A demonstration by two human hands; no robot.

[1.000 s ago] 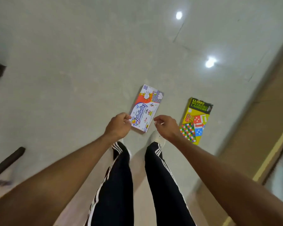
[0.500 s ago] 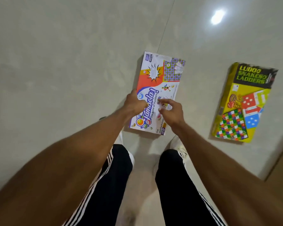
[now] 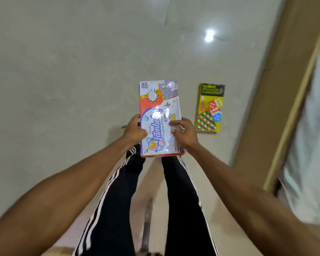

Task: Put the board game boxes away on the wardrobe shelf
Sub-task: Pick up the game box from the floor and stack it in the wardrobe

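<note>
White-and-orange cardboard fills both hands: the left hand point(image 3: 134, 130) clasps the Tambola box point(image 3: 159, 106) by its left edge, and the right hand point(image 3: 183, 134) grips the right edge, fingers curled over the lid. The box is held above black striped trousers point(image 3: 118, 200). A yellow Ludo box point(image 3: 210, 108) lies on the pale floor point(image 3: 72, 80) to the right, near a brown wooden panel point(image 3: 277, 89).

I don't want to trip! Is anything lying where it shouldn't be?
Yes: the yellow Ludo box lies flat on the floor, not on a shelf. The Tambola box is held up by the left hand and right hand. Nothing looks torn or spilled.
</note>
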